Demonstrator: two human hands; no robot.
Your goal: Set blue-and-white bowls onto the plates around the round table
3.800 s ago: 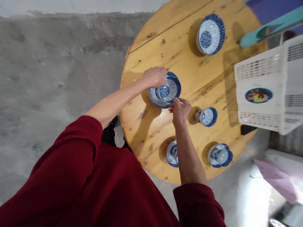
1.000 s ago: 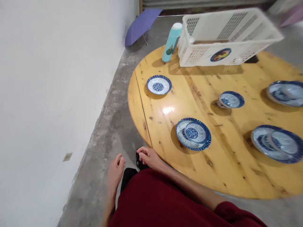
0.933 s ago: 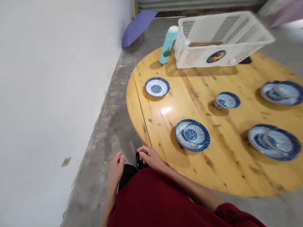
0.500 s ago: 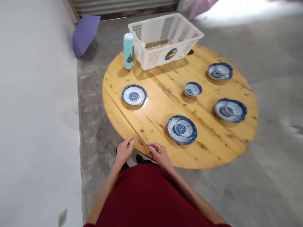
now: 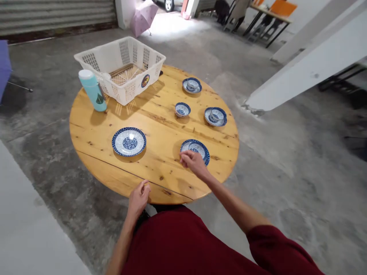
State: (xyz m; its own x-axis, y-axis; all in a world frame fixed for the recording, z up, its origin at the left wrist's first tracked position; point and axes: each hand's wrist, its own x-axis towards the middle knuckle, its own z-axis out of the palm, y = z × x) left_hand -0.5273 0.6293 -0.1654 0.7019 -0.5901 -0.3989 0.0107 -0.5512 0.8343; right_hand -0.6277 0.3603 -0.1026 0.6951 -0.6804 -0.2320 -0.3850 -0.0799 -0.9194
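Observation:
A round wooden table (image 5: pixel 160 126) holds blue-and-white dishes. My right hand (image 5: pixel 194 162) hovers over the near edge of a plate with a small dish on it (image 5: pixel 197 148), fingers loosely curled and holding nothing. At the table's near rim my left hand (image 5: pixel 139 197) hangs with curled, empty fingers. To the left lies a single plate (image 5: pixel 129 141). Farther back sit a small bowl (image 5: pixel 182 109), a plate with a cup (image 5: pixel 215 116) and another plate with a cup (image 5: pixel 192 85).
A white plastic basket (image 5: pixel 120 68) with chopsticks inside stands at the table's far left, a teal bottle (image 5: pixel 92 90) beside it. Concrete floor surrounds the table. A pink umbrella (image 5: pixel 143 15) lies far back, a white beam (image 5: pixel 301 65) slants at the right.
The view has swung round the table. My right hand rose from the table's edge to the nearest plate; my left hand stayed low at the rim. Earlier, both hands set the small dish on that plate.

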